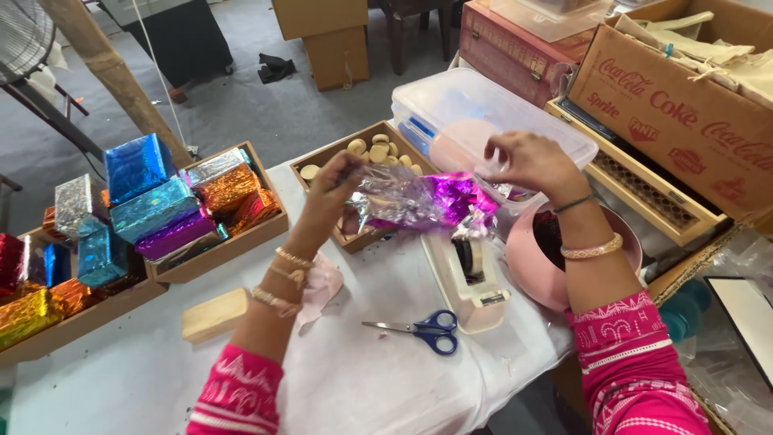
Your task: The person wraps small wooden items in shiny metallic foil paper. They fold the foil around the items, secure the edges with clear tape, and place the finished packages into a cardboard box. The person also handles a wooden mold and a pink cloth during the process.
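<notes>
Near the middle of the frame, both hands are raised above the white-covered table (362,379), and between them hangs a crinkled sheet of shiny foil wrap (423,201), silvery on its left part and magenta on its right. The left hand (334,189) has its fingers pinched shut on the sheet's left edge. The right hand (531,165) is curled over the upper right edge, fingers closed on the foil. What the foil may be wrapped around I cannot tell.

Just below the foil stands a cream tape dispenser (471,278), and blue-handled scissors (423,329) lie on the cloth near it. A bare wooden block (216,314) rests at lower left, close to the left forearm. Behind the hands, a wooden tray (322,157) holds small round wooden pieces (378,150). At the left of the frame another tray (233,242) is filled with wrapped boxes (157,201) in blue, orange, purple and silver foil. A clear plastic bin (483,109) sits at upper centre, and a pink bowl (535,270) lies under the right wrist.
</notes>
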